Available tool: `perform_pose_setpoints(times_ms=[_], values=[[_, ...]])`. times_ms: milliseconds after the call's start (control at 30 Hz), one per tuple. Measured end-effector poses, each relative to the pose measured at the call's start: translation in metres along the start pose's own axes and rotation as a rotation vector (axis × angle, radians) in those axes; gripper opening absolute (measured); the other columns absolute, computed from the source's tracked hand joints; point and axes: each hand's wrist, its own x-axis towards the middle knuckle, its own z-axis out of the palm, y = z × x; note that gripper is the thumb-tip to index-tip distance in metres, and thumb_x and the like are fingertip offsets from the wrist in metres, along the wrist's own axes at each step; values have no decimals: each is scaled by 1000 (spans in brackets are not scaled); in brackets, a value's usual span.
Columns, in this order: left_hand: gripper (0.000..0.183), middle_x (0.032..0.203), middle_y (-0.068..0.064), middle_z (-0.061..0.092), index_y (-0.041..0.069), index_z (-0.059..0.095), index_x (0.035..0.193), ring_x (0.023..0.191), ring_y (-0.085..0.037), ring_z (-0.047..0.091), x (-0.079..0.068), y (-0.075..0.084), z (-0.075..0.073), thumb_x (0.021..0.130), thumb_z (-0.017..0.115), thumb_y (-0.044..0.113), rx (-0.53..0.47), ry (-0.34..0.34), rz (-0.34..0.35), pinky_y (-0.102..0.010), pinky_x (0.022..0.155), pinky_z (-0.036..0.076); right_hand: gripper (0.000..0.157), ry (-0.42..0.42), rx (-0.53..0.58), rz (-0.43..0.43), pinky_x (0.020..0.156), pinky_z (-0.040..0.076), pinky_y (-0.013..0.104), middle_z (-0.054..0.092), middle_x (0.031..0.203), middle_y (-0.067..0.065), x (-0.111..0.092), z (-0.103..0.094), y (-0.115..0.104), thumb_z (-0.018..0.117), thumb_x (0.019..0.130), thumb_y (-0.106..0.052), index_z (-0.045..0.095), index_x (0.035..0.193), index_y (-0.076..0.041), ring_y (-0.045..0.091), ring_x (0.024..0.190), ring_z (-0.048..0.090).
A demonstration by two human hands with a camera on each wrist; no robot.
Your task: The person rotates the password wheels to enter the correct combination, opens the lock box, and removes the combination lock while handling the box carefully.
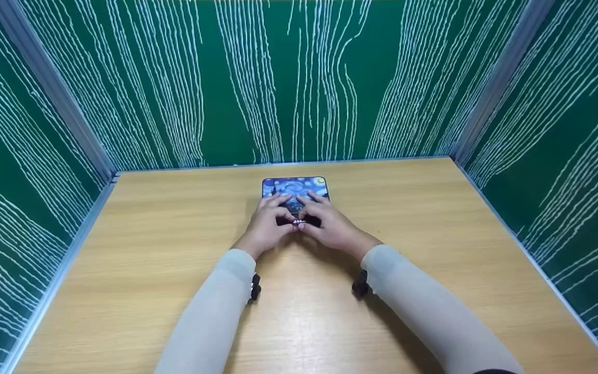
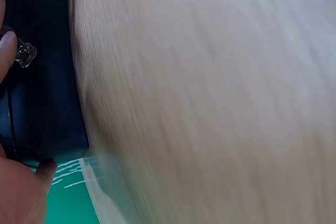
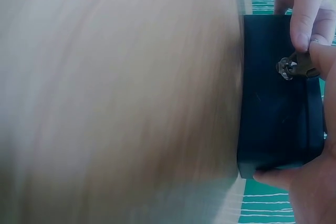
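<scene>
A small dark box (image 3: 273, 108) stands on the table, its lid (image 1: 299, 186) printed with a blue and yellow swirling night-sky picture. On its front side is a small metal clasp (image 3: 299, 68), partly covered by fingers. The left hand (image 1: 267, 224) pinches at this clasp with thumb and index finger, while other fingers lie over the lid. From the opposite side the right hand (image 1: 334, 226) does the same, its thumb close to the left thumb. In the left wrist view, a shiny fitting (image 2: 26, 54) shows beside a thumb; the lid's seam appears shut.
The wooden table (image 1: 174, 223) spreads around the box on all sides. Green panels (image 1: 309, 78) with white wavy lines enclose it at the back and both sides, framed by grey metal posts (image 1: 501, 72). Dark wrist devices (image 1: 360, 284) sit under the sleeves.
</scene>
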Motion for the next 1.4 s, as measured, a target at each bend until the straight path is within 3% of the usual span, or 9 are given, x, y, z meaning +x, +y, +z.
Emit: perform_pose_setpoints(times_ms=[500, 1100, 1400], values=[[5, 176, 0, 55, 13, 87, 102, 174, -33, 30, 0, 1, -1, 98, 90, 16, -13, 15, 46, -56, 144, 22, 24, 10, -55, -49, 139, 21, 75, 44, 183, 4, 0, -1, -2, 77, 109, -33, 71, 126, -17, 44, 177, 21], [5, 177, 1, 54, 13, 86, 99, 175, -33, 29, 0, 1, 0, 98, 90, 16, -29, 13, 25, -57, 144, 23, 15, -3, -55, -8, 140, 20, 71, 42, 184, 1, -1, -2, -5, 74, 111, -28, 73, 123, -18, 39, 178, 19], [6, 175, -2, 56, 11, 87, 100, 174, -35, 32, -1, 1, -1, 97, 90, 15, -6, 23, 72, -57, 144, 23, 20, 26, -43, -40, 141, 22, 71, 47, 181, 5, 0, 0, -2, 76, 110, -31, 70, 124, -17, 42, 177, 24]])
